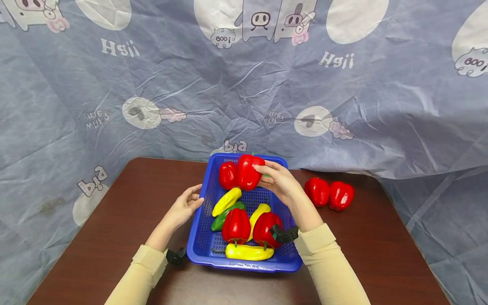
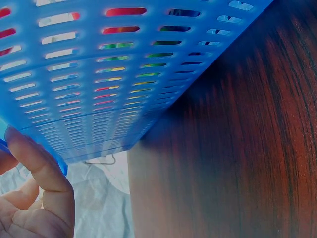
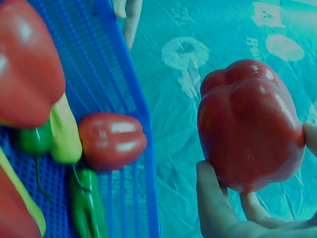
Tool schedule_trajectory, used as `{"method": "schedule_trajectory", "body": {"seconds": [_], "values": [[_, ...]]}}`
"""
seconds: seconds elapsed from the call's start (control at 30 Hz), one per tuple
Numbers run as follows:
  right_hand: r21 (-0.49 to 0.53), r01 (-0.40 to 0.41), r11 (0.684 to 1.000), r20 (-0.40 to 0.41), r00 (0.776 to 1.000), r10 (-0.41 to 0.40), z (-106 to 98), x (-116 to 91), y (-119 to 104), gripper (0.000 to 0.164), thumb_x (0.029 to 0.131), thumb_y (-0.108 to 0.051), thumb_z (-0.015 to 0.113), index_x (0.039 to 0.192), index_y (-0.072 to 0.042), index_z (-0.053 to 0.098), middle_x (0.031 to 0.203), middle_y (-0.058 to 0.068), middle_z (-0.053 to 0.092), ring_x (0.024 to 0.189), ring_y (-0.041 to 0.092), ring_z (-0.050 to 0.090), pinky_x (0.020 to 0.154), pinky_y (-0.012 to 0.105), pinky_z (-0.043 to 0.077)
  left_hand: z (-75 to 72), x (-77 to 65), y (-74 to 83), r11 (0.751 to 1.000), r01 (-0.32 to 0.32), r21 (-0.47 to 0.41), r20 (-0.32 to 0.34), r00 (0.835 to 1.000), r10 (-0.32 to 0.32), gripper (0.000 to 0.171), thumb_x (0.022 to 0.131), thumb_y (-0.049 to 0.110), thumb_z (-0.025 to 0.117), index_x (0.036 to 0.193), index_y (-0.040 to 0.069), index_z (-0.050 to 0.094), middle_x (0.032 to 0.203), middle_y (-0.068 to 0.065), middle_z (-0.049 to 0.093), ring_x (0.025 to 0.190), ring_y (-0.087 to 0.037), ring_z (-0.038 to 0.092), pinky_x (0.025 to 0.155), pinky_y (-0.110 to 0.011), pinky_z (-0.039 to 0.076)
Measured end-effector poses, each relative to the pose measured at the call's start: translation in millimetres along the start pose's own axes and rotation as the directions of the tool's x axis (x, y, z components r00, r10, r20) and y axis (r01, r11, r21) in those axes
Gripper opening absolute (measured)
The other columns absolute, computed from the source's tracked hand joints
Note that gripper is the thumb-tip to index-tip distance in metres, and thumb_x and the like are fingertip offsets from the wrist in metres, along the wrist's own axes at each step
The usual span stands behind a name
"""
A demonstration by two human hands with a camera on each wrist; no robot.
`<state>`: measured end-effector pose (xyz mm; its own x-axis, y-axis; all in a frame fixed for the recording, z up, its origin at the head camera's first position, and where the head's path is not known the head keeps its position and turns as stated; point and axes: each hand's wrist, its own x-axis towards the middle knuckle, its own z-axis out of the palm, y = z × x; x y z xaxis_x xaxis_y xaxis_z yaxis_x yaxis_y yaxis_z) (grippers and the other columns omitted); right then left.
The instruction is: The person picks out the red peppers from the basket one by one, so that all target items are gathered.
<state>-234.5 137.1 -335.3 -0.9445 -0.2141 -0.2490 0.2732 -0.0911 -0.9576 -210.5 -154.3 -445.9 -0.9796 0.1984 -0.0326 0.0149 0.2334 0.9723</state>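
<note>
Bell pepper (image 1: 248,173), shiny red, gripped aloft in the right hand (image 1: 283,183) over the far end of the blue basket (image 1: 213,262), and at the left rim (image 1: 195,231), a pinch from the left hand (image 1: 185,206)!

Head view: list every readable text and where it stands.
"Hgii", as it looks: on the cloth, twice.
"BOO¡": on the cloth's clouds, twice.
Upside-down words lower on the cloth: not surely readable.
Near rim of the blue basket: lettering too small to read.

Cartoon-print sheeting (image 1: 228,93) draped behind a brown table (image 1: 126,212) suggests a makeshift indoor booth.
</note>
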Motion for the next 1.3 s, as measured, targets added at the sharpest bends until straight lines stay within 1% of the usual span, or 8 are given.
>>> {"method": "schedule_trajectory", "body": {"seconds": [0.07, 0.17, 0.33, 0.43, 0.53, 0.63, 0.93, 1.3], "values": [[0.008, 0.009, 1.000, -0.011, 1.000, -0.009, -9, -4, -1, 0.060, 0.095, -0.020, 0.060, 0.147, -0.002, 0.035, 0.132, 0.010, 0.054, 0.097, 0.017, 0.066, 0.106, 0.041, 0.046, 0.1, -0.4, 0.2, 1.000, 0.000, 0.001, 0.004, 1.000, 0.000, 0.055, 0.100, 0.004, 0.054, 0.149, -0.004, 0.032, 0.112, -0.027, 0.057, 0.086, -0.014, 0.062, 0.070, -0.022, 0.053], [0.031, 0.024, 0.999, -0.032, 0.999, -0.023, -23, -9, -2, 0.061, 0.095, -0.018, 0.058, 0.148, -0.001, 0.032, 0.122, 0.002, 0.055, 0.097, 0.016, 0.064, 0.097, 0.033, 0.051, 0.4, -0.5, 0.7, 1.000, 0.001, 0.000, 0.005, 1.000, -0.001, 0.055, 0.100, 0.005, 0.054, 0.149, -0.004, 0.032, 0.112, -0.026, 0.057, 0.087, -0.014, 0.062, 0.070, -0.021, 0.054], [0.070, 0.051, 0.996, -0.054, 0.997, -0.047, -50, -18, 0, 0.059, 0.097, -0.017, 0.055, 0.148, 0.000, 0.030, 0.107, -0.006, 0.060, 0.092, 0.014, 0.064, 0.085, 0.024, 0.053, -0.1, -0.5, 1.2, 1.000, 0.002, 0.003, 0.004, 1.000, -0.002, 0.055, 0.100, 0.005, 0.054, 0.150, -0.004, 0.031, 0.112, -0.026, 0.057, 0.089, -0.016, 0.063, 0.072, -0.022, 0.054], [0.106, 0.064, 0.992, -0.068, 0.996, -0.057, -65, -24, 2, 0.042, 0.098, -0.018, 0.053, 0.137, -0.005, 0.042, 0.101, -0.007, 0.064, 0.087, 0.012, 0.065, 0.085, 0.023, 0.054, -1.2, -0.6, 0.9, 1.000, 0.008, 0.003, 0.003, 1.000, -0.008, 0.056, 0.100, 0.005, 0.054, 0.150, -0.004, 0.031, 0.112, -0.026, 0.058, 0.090, -0.016, 0.063, 0.073, -0.022, 0.054], [0.151, 0.084, 0.985, -0.080, 0.994, -0.072, -80, -30, 5, 0.020, 0.099, -0.018, 0.051, 0.118, -0.013, 0.052, 0.095, -0.008, 0.066, 0.084, 0.011, 0.064, 0.085, 0.024, 0.053, -2.0, -1.2, 0.5, 1.000, 0.010, 0.000, 0.000, 1.000, -0.010, 0.056, 0.100, 0.005, 0.054, 0.150, -0.004, 0.031, 0.112, -0.026, 0.057, 0.089, -0.015, 0.063, 0.072, -0.023, 0.055], [0.184, 0.096, 0.978, -0.098, 0.992, -0.079, -96, -37, 9, 0.009, 0.099, -0.019, 0.051, 0.106, -0.018, 0.057, 0.095, -0.008, 0.067, 0.086, 0.012, 0.063, 0.085, 0.024, 0.052, -2.2, -1.5, 0.5, 1.000, 0.005, 0.004, 0.004, 1.000, -0.005, 0.056, 0.100, 0.006, 0.054, 0.150, -0.004, 0.030, 0.113, -0.026, 0.057, 0.089, -0.015, 0.063, 0.073, -0.025, 0.055], [0.237, 0.096, 0.967, -0.182, 0.982, -0.053, -141, -55, 31, 0.012, 0.100, -0.021, 0.052, 0.097, -0.025, 0.063, 0.092, -0.010, 0.067, 0.085, 0.011, 0.062, 0.081, 0.024, 0.052, -0.6, 0.4, 1.0, 1.000, -0.012, 0.006, 0.016, 1.000, 0.012, 0.056, 0.100, 0.004, 0.054, 0.150, -0.005, 0.030, 0.111, -0.027, 0.057, 0.086, -0.013, 0.062, 0.073, -0.023, 0.054], [0.246, 0.040, 0.968, -0.242, 0.970, 0.021, -170, -64, 66, 0.016, 0.099, -0.018, 0.053, 0.085, -0.025, 0.058, 0.079, -0.011, 0.064, 0.076, 0.009, 0.061, 0.077, 0.023, 0.052, -0.7, 1.2, -0.2, 1.000, -0.003, -0.014, 0.013, 1.000, 0.003, 0.056, 0.100, 0.004, 0.053, 0.150, -0.005, 0.030, 0.112, -0.027, 0.057, 0.087, -0.012, 0.063, 0.073, -0.022, 0.055]]}}
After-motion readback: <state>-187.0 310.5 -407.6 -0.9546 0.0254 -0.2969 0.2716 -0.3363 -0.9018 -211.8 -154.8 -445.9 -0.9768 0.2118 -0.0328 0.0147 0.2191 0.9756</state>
